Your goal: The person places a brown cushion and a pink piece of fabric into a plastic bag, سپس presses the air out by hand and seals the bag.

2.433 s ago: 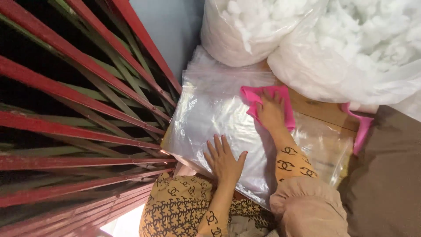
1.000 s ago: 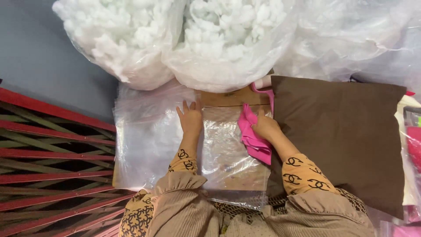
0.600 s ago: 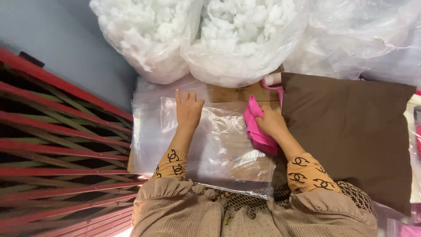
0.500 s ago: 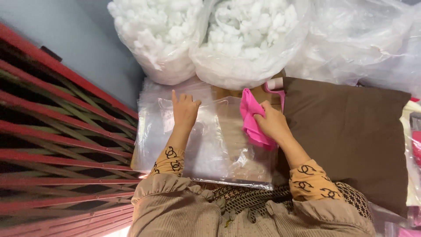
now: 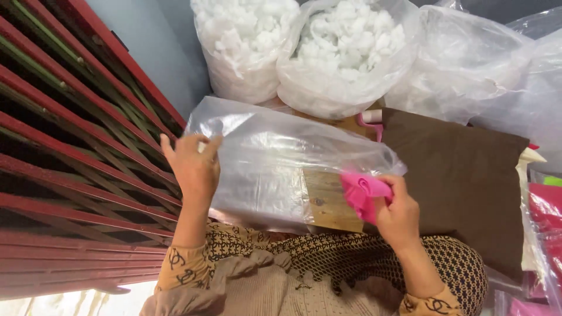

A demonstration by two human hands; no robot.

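Overhead, the left hand (image 5: 193,167) pinches the lifted edge of a clear plastic bag (image 5: 275,158), its grip pressed together. The right hand (image 5: 398,210) clutches a pink cloth (image 5: 360,193) at the bag's mouth, above a wooden surface (image 5: 331,202).

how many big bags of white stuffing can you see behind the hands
4: one bag of white stuffing at back left, the next beside it, a third further right, a fourth cut by the right edge. More may be hidden.
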